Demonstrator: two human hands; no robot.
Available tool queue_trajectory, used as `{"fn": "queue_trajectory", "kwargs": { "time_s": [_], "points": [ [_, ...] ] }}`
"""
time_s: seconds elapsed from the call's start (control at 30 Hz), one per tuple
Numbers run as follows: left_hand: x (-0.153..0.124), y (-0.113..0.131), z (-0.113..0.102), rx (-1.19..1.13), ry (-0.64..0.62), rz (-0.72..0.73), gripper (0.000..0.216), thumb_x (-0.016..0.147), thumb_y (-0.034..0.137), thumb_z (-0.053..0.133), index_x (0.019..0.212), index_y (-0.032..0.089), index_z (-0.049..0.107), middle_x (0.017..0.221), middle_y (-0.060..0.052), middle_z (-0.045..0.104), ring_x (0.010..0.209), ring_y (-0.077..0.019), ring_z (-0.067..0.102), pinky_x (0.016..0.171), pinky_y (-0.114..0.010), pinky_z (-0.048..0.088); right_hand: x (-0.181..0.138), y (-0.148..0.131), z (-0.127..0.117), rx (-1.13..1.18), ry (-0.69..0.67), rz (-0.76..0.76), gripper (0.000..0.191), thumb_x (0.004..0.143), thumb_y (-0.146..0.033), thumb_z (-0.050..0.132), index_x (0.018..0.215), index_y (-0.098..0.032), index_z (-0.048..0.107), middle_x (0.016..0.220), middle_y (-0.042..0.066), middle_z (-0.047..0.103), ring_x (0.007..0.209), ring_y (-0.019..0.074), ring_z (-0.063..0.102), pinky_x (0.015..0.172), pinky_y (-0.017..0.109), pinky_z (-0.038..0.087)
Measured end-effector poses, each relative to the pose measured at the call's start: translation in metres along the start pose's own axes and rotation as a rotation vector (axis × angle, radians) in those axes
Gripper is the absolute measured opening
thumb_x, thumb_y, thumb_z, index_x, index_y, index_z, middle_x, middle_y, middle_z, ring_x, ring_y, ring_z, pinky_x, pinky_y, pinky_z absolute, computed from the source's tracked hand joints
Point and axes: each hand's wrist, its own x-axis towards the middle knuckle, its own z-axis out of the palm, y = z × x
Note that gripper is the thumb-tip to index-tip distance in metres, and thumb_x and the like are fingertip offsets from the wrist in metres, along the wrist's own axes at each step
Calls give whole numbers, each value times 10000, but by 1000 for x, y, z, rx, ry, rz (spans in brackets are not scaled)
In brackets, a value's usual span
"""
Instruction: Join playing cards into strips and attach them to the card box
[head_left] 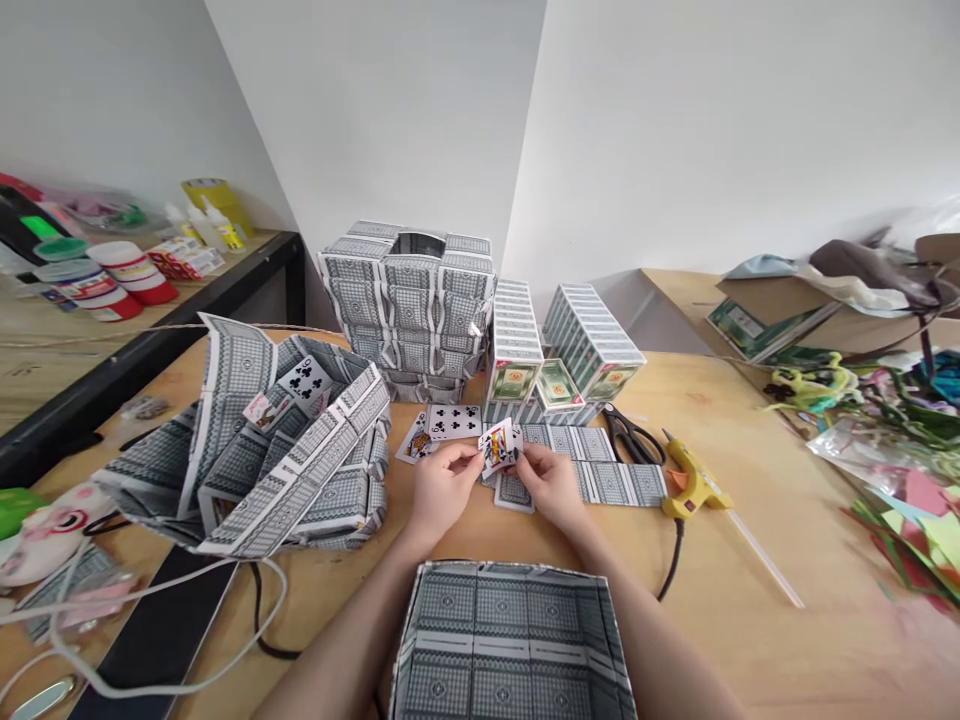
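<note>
Between my two hands a few playing cards (496, 446) are held face up, one of them a court card. My left hand (444, 492) pinches their left edge, and my right hand (550, 482) pinches the right edge. Just beyond them a club card (454, 421) lies face up on the table. Grey-backed cards (622, 483) lie in joined rows to the right of my right hand. Close to my body, between my forearms, stands an open box made of cards (501, 640). Another large open holder made of cards (330, 480) is on my left.
A tall card-built structure (409, 300) and stacked card boxes (517, 340) stand at the back. Black scissors (634, 440) and a yellow glue gun (696, 484) with a glue stick lie right. A white cable (187, 690) loops at left. Paper scraps (919, 520) lie far right.
</note>
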Motion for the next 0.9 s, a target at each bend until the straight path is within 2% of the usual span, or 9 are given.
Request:
{"fn": "queue_trajectory", "kwargs": {
  "time_s": [0.2,0.27,0.47,0.7,0.8,0.9],
  "points": [
    [0,3,0,-15,-50,19,119,720,218,571,664,163,661,641,-16,686,568,-125,608,530,-197,459,-5,-5,3,-585,182,-198,281,835,-271,404,785,-144,649,495,30,589,414,124,506,454,219,349],
    [0,3,0,-23,-61,21,120,722,220,570,674,161,662,652,-19,689,574,-128,608,528,-198,457,-6,-7,3,-704,228,-264,278,834,-256,401,780,-140,646,476,28,570,401,122,496,452,221,326],
    [0,3,1,-24,-82,6,106,712,214,581,673,160,664,652,-21,688,576,-133,609,543,-210,463,-6,-8,1,-652,206,-257,307,853,-266,373,713,-170,629,466,4,556,380,102,464,436,208,315],
    [-1,5,1,-116,-154,-33,91,696,208,600,647,154,654,657,-23,688,606,-138,620,562,-209,483,-7,-11,1,-836,303,-384,296,849,-247,405,675,-171,633,433,10,535,401,103,465,460,215,317],
    [0,5,0,-134,-106,-57,90,700,210,597,664,149,653,667,-26,688,616,-139,622,568,-211,486,-8,-14,1,-677,300,-298,268,839,-257,413,704,-170,627,468,12,564,407,108,490,456,213,341],
    [1,3,-1,-115,-56,-58,97,708,207,587,669,148,654,664,-22,685,602,-130,613,563,-207,482,-8,-17,2,-460,196,-199,209,812,-242,427,771,-169,618,573,18,627,479,123,563,477,203,387]
  ]
}}
